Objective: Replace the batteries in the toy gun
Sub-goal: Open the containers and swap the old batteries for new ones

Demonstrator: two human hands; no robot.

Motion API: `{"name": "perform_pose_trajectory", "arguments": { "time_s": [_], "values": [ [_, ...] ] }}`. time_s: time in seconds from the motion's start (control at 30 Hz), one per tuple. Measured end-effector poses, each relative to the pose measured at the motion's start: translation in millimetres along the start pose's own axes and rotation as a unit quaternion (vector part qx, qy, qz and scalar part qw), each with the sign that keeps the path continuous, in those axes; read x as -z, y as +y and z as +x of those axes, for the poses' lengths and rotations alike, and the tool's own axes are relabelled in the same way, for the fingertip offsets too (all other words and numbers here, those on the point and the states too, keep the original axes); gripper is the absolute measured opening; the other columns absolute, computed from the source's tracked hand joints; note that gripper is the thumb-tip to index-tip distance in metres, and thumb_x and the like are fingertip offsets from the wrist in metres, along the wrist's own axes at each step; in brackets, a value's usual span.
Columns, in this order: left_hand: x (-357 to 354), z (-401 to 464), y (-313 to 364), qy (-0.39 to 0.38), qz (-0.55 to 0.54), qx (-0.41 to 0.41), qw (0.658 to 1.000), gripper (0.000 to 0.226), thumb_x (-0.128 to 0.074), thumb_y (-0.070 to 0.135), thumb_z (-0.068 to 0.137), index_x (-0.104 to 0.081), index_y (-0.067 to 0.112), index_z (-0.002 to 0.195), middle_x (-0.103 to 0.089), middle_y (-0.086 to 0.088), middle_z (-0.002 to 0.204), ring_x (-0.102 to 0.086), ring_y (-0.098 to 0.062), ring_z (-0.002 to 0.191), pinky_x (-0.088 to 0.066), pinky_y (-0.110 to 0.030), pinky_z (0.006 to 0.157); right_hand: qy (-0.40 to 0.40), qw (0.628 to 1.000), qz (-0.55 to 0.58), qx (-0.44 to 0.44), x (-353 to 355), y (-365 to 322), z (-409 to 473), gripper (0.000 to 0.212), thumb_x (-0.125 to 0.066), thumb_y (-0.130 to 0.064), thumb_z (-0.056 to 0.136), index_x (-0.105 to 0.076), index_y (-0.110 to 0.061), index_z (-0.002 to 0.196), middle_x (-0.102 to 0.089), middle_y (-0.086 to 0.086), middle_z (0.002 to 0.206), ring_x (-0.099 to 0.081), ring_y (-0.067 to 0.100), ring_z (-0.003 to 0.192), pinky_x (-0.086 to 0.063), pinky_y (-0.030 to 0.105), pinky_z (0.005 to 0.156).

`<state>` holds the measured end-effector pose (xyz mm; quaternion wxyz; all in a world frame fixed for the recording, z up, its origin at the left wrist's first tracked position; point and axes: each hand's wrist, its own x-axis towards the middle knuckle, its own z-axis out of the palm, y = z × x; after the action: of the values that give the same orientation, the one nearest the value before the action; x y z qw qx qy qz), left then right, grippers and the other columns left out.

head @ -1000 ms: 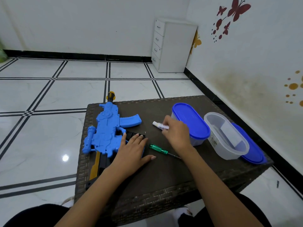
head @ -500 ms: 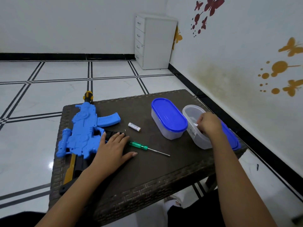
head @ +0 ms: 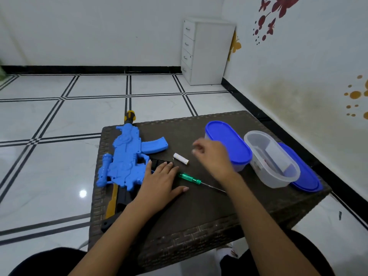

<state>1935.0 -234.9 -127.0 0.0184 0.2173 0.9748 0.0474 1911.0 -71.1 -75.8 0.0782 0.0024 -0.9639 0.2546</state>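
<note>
The blue toy gun [head: 127, 156] lies on the left side of the dark woven table [head: 199, 212], with its barrel pointing away from me. My left hand [head: 159, 182] rests flat on the black part by the gun's grip, holding nothing. A white battery [head: 180, 158] lies on the table just beyond that hand. My right hand [head: 213, 156] hovers right of the battery, blurred, fingers curled. Something pale shows at its fingertips, but whether it holds anything is unclear. A green-handled screwdriver [head: 189, 178] lies between my hands.
A closed clear container with a blue lid [head: 229, 142] stands behind my right hand. Right of it is an open clear container [head: 258, 134] resting on its loose blue lid [head: 306, 176]. A white drawer cabinet [head: 207, 50] stands in the room's corner. The wall runs close along the table's right side.
My right hand left the battery on the table, reached into the open container, and has now come back towards the battery. My left hand stayed on the gun.
</note>
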Motion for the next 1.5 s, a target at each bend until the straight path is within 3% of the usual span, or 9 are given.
{"name": "perform_pose_trajectory", "arguments": {
  "time_s": [0.17,0.33,0.47,0.6,0.67,0.87,1.07,1.27,1.5],
  "values": [
    [2.5,-1.9,-0.6,-0.014,-0.003,-0.004,1.0,0.07,-0.031,0.065,0.086,-0.026,0.023,0.142,-0.023,0.001,0.153,-0.012,-0.014,0.143,0.003,-0.048,0.114,-0.077,0.988,-0.131,0.022,-42.7,-11.7,7.7,0.03,-0.051,-0.019,0.092,-0.055,-0.019,0.122,-0.065,0.009,0.114,-0.06,0.028,0.104,-0.047,0.035,0.082],
    [6.3,-2.0,0.0,-0.012,-0.03,-0.003,0.999,0.079,-0.034,0.072,0.081,-0.025,0.024,0.143,-0.022,0.002,0.154,-0.011,-0.013,0.143,0.002,-0.048,0.115,-0.018,0.998,-0.055,0.021,-33.7,-11.5,7.7,0.026,-0.053,-0.013,0.09,-0.06,-0.017,0.115,-0.068,0.008,0.107,-0.062,0.026,0.098,-0.051,0.037,0.081],
    [15.4,-3.0,11.5,0.025,-0.065,-0.022,0.997,0.1,-0.016,0.086,0.064,-0.029,0.026,0.142,-0.026,0.006,0.152,-0.014,-0.01,0.142,0.0,-0.043,0.115,0.08,0.995,0.05,-0.011,8.5,0.9,1.1,0.023,-0.061,-0.017,0.086,-0.065,-0.015,0.109,-0.07,0.007,0.103,-0.064,0.025,0.094,-0.051,0.042,0.085],
    [18.6,-2.5,44.9,0.082,-0.122,-0.061,0.987,0.121,0.012,0.091,0.05,-0.043,0.024,0.135,-0.042,0.005,0.144,-0.03,-0.01,0.137,-0.01,-0.036,0.114,0.155,0.984,0.015,-0.085,61.7,51.4,-13.6,0.025,-0.059,-0.013,0.086,-0.065,-0.013,0.11,-0.07,0.01,0.105,-0.063,0.028,0.097,-0.049,0.034,0.087],
    [21.9,-0.6,70.0,0.082,-0.157,-0.085,0.98,0.115,-0.001,0.092,0.053,-0.045,0.023,0.134,-0.044,0.003,0.143,-0.034,-0.011,0.135,-0.015,-0.032,0.113,0.141,0.98,-0.033,-0.136,80.7,83.2,-22.5,0.025,-0.058,-0.015,0.087,-0.065,-0.013,0.111,-0.069,0.01,0.107,-0.062,0.026,0.1,-0.044,0.027,0.081],
    [19.9,10.5,136.0,0.058,-0.29,-0.095,0.951,0.066,-0.056,0.06,0.078,-0.048,0.021,0.131,-0.052,0.005,0.132,-0.045,-0.011,0.122,-0.03,-0.017,0.094,0.101,0.968,-0.08,-0.216,93.2,125.5,-30.1,0.027,-0.063,-0.02,0.086,-0.063,-0.011,0.111,-0.065,0.011,0.112,-0.059,0.03,0.103,-0.044,0.029,0.076],
    [-8.7,35.8,182.9,0.028,-0.383,-0.06,0.921,0.067,-0.062,0.047,0.081,-0.037,0.023,0.138,-0.049,0.007,0.136,-0.045,-0.011,0.125,-0.036,-0.021,0.095,0.055,0.976,-0.082,-0.195,86.7,131.0,-30.2,0.025,-0.059,-0.013,0.087,-0.061,-0.009,0.112,-0.064,0.012,0.109,-0.059,0.03,0.099,-0.044,0.031,0.073],
    [-24.7,60.7,199.5,0.054,-0.445,-0.05,0.892,0.077,-0.067,0.045,0.075,-0.028,0.029,0.14,-0.044,0.012,0.139,-0.042,-0.003,0.125,-0.036,-0.02,0.099,0.185,0.952,-0.021,-0.241,119.8,162.1,-36.5,0.028,-0.052,-0.011,0.087,-0.063,-0.017,0.112,-0.066,0.006,0.111,-0.061,0.027,0.096,-0.046,0.03,0.075],
    [-37.7,76.9,207.7,0.094,-0.416,-0.043,0.903,0.084,-0.066,0.054,0.072,-0.024,0.029,0.141,-0.042,0.01,0.142,-0.042,-0.006,0.126,-0.041,-0.029,0.101,0.01,0.915,-0.014,-0.404,125.3,216.7,-53.5,0.038,-0.068,-0.025,0.082,-0.054,-0.008,0.113,-0.061,0.011,0.109,-0.057,0.024,0.092,-0.042,0.03,0.069]
  ]
}}
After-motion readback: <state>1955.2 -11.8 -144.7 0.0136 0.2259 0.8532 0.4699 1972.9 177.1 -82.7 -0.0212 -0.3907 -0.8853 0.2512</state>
